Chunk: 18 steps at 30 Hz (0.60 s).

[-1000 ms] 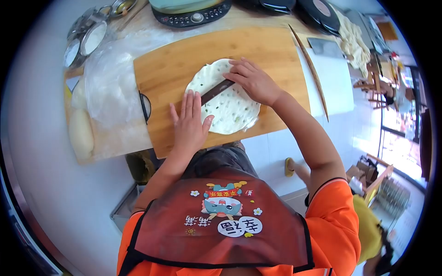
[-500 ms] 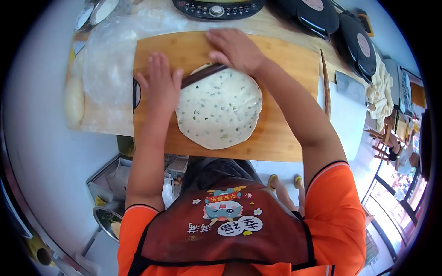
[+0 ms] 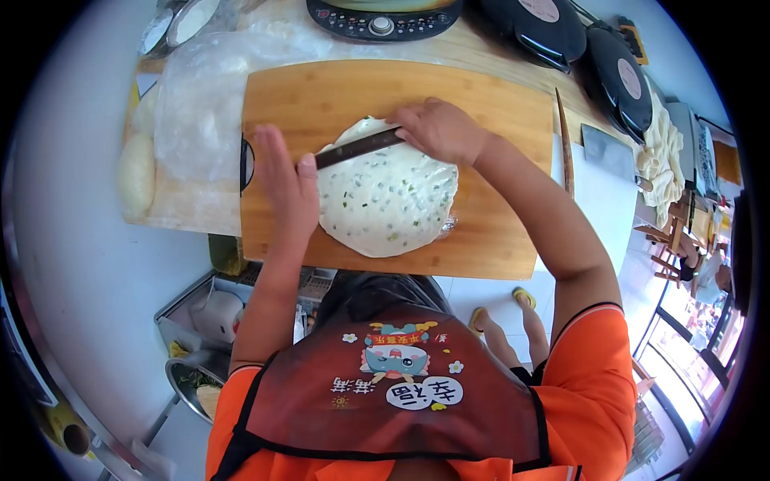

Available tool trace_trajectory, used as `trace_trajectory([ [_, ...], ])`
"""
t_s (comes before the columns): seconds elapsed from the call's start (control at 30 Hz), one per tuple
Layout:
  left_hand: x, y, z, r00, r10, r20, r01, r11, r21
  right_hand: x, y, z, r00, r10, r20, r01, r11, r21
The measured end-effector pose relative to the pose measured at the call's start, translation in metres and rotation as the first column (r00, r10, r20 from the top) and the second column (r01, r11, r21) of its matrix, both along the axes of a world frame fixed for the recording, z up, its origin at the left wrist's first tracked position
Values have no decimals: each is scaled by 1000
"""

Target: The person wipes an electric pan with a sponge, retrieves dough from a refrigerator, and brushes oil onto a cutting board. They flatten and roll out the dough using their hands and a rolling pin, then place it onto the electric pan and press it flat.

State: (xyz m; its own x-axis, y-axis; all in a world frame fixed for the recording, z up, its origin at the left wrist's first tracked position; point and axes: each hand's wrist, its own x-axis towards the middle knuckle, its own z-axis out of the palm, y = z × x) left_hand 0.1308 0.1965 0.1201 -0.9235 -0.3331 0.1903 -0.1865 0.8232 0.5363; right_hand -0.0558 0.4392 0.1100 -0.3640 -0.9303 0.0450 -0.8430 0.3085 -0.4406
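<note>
A round, flat sheet of dough (image 3: 393,200) flecked with green bits lies on the wooden board (image 3: 497,232). Across its far part a dark rolling pin (image 3: 358,149) rests at a slant, right end farther away. My right hand (image 3: 443,132) is curled over the pin's right end. At the other end my left hand (image 3: 289,184) lies against the pin, fingers stretched out and thumb beside the tip. The palm hides where it meets the pin. Some dough shows beyond the pin, its far edge uneven.
A black-panelled electric cooker (image 3: 381,24) and black lidded appliances (image 3: 618,80) stand behind. Right of the board are a thin wooden stick (image 3: 565,144), a broad metal blade (image 3: 607,152) and a heap of dough strips (image 3: 664,156). A dough roll (image 3: 138,176) lies left. Another person's feet (image 3: 481,321) show below.
My right hand has come nearer and its fingers have curled onto the pin. The pin has shifted slightly right and nearer. More dough shows past it, and the view has moved a little.
</note>
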Motion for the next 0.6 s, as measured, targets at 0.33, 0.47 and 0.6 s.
trace_trajectory([
  [0.33, 29, 56, 15, 911, -399, 101, 405, 913, -47, -31, -61, 58, 790, -231, 568, 266, 964, 21],
  [0.47, -19, 61, -15, 911, -379, 163, 404, 898, -172, -20, -33, 79, 651, -390, 652, 572, 816, -84],
  [0.6, -47, 59, -28, 894, -364, 263, 408, 903, -136, 20, 43, 76, 553, -629, 546, 763, 646, -28],
])
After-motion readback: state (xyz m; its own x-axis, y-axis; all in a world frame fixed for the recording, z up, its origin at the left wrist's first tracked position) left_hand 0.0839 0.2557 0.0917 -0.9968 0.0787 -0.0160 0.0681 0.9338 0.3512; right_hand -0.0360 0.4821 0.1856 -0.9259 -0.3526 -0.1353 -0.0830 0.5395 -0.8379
